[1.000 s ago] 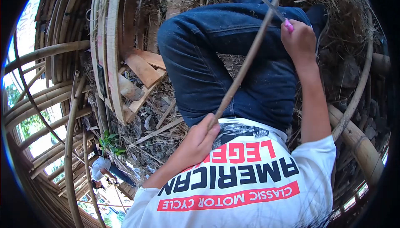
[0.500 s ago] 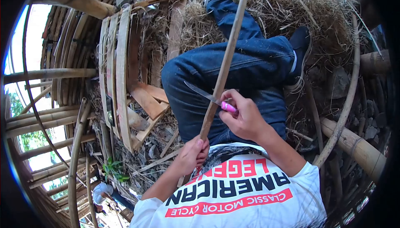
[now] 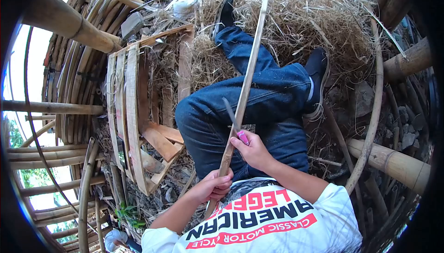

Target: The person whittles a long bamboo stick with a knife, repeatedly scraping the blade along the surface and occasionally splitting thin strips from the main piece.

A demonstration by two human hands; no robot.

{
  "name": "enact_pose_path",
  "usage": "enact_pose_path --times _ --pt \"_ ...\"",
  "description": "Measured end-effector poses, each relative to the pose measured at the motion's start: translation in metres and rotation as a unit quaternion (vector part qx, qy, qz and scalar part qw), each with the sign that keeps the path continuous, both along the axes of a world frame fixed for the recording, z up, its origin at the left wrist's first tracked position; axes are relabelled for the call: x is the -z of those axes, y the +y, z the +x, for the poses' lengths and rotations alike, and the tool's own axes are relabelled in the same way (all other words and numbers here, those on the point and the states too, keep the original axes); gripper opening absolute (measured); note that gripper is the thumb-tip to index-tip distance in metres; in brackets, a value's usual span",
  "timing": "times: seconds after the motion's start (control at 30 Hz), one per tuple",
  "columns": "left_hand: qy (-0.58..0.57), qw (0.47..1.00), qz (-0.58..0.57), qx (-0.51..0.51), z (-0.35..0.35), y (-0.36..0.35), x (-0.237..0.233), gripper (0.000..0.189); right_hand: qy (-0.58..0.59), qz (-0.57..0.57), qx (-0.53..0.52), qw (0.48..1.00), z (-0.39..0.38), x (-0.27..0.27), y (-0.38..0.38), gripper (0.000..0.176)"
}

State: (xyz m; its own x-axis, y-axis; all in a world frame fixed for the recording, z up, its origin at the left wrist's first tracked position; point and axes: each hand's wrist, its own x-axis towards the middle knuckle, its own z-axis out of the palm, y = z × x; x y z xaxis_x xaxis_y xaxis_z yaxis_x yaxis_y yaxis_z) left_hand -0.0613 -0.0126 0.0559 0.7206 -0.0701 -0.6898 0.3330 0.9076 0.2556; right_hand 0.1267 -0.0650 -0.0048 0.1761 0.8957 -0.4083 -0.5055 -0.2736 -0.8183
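Observation:
A long thin strip of bamboo or wood [image 3: 251, 63] slants from my lap up past my crossed legs. Near its lower end my left hand [image 3: 216, 186] is wrapped round it, close to my shirt. My right hand [image 3: 252, 150] grips the pink handle of a knife [image 3: 231, 113], whose blade lies against or just beside the strip, pointing up and left. The right fingers are closed near the strip, a little above my left hand.
A slatted wooden crate [image 3: 133, 109] stands on its side left of my knee. Straw [image 3: 296, 17] covers the ground by my feet. Thick bamboo poles [image 3: 393, 163] lie to the right. Another person [image 3: 115, 239] shows at the lower left.
My right hand with the knife has moved down along the strip, closer to my left hand, and the blade points more steeply upward. The whole view has shifted.

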Motion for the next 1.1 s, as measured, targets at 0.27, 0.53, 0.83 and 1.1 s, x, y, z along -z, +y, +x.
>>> enact_pose_path --times 0.27,0.53,0.83,1.1 --pt "0.107 0.989 0.101 0.016 0.020 0.021 0.003 0.026 -0.235 0.039 -0.092 0.967 0.032 -0.003 -0.006 0.032" --pt "0.127 0.978 0.152 0.066 0.016 0.040 0.000 0.024 -0.360 0.095 -0.094 0.923 0.040 -0.017 0.024 0.033" --pt "0.149 0.872 0.442 0.148 0.009 0.020 -0.018 0.014 -0.501 0.152 -0.096 0.846 0.030 -0.007 0.025 0.039" --pt "0.182 0.844 0.464 0.198 0.013 0.015 -0.036 0.017 -0.539 0.118 -0.117 0.825 0.047 -0.021 0.025 0.041"
